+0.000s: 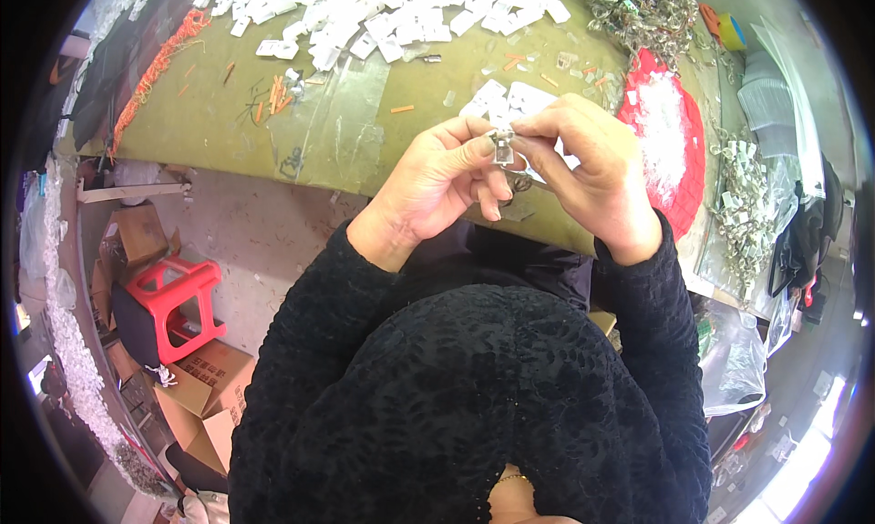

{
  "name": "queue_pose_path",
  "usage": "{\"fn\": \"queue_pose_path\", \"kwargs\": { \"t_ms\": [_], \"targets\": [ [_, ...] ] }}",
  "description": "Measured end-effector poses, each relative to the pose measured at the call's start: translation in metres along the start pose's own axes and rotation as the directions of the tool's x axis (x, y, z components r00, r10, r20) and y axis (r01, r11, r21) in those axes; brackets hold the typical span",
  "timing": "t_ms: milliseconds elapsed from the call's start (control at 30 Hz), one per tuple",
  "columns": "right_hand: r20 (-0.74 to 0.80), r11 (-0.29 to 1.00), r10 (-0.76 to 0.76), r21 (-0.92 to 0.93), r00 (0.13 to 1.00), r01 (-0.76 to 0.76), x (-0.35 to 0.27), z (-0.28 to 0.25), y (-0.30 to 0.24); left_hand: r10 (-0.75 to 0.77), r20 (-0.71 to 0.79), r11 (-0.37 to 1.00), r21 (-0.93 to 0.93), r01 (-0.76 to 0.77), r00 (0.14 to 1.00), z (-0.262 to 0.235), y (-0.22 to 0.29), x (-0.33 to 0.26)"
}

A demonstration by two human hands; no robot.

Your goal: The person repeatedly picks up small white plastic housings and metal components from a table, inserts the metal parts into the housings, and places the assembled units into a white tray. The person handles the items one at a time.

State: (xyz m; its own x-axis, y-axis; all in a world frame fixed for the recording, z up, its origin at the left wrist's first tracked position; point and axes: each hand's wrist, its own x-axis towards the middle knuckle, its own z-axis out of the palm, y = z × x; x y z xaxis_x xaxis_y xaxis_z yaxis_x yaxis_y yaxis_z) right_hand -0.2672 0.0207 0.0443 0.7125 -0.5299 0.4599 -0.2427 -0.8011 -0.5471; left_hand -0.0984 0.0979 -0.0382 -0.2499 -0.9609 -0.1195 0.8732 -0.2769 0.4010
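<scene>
My left hand (437,185) and my right hand (588,169) meet in front of my chest, above the near edge of an olive-green table (219,114). Both pinch a small white card with a little metal piece (502,148) on it, thumbs and forefingers closed on the card from either side. A thin dark metal loop (519,183) hangs just below my fingers. Black textured sleeves cover both forearms.
A heap of small white cards (392,14) covers the far table, with orange sticks (278,94) scattered at left. A red tray (670,141) holding white bits sits at right, metal chains (638,14) behind it. A red stool (178,301) and cardboard boxes (205,387) stand on the floor at left.
</scene>
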Motion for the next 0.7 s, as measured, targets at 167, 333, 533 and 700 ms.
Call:
{"fn": "queue_pose_path", "kwargs": {
  "t_ms": [167,333,533,700],
  "targets": [
    [0.113,0.995,0.076,0.061,0.991,-0.084,0.002,0.002,0.003,-0.011,0.024,1.0,-0.014,0.012,1.0,-0.001,0.001,0.0],
    [0.237,0.934,0.213,0.235,0.948,-0.268,0.001,-0.002,0.002,0.003,-0.029,0.997,0.075,-0.001,1.0,-0.001,-0.003,-0.002],
    [0.339,0.643,0.454,0.516,0.824,-0.566,-0.006,0.002,-0.005,0.015,0.011,0.996,0.087,-0.016,1.0,-0.001,-0.003,-0.005],
    [0.516,0.388,0.534,0.554,0.67,-0.737,-0.011,0.003,-0.001,-0.043,0.092,0.984,0.174,0.027,0.995,-0.002,0.001,-0.008]
  ]
}}
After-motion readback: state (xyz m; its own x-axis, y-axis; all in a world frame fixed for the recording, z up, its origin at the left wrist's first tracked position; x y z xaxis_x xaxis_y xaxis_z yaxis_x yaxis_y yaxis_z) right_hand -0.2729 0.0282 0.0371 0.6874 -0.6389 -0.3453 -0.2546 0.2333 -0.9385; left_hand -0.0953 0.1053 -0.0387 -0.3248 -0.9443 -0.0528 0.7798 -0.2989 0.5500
